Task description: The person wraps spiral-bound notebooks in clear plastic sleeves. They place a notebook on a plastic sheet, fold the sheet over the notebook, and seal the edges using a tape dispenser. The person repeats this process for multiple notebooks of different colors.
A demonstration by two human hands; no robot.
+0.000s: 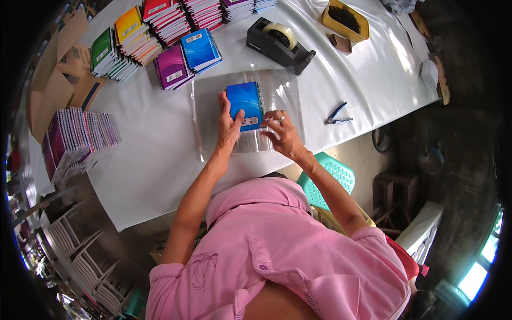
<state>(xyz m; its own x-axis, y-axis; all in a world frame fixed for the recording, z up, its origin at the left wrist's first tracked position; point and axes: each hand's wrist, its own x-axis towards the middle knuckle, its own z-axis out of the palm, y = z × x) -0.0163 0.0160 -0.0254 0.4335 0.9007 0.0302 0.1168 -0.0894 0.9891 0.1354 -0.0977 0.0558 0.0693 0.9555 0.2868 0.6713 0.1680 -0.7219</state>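
Note:
A blue spiral notebook (242, 101) with a small white label at its lower edge lies over clear plastic sheets (280, 93) in the middle of the table. My left hand (229, 124) is closed on the notebook's left side, its thumb across the front cover. By the lower right corner, next to the spiral binding, is my right hand (284, 133); its fingers are bent and apart from the thumb, and I see nothing held in them. A ring is on one finger.
Behind stand a purple notebook stack (172, 66), a blue stack (200, 49), more coloured stacks, a black tape dispenser (280, 45) and a yellow container (352, 24). Blue-handled nippers (337, 114) lie right. Wrapped notebooks (80, 138) and a cardboard box (69, 74) are left; a green stool (330, 178) stands below.

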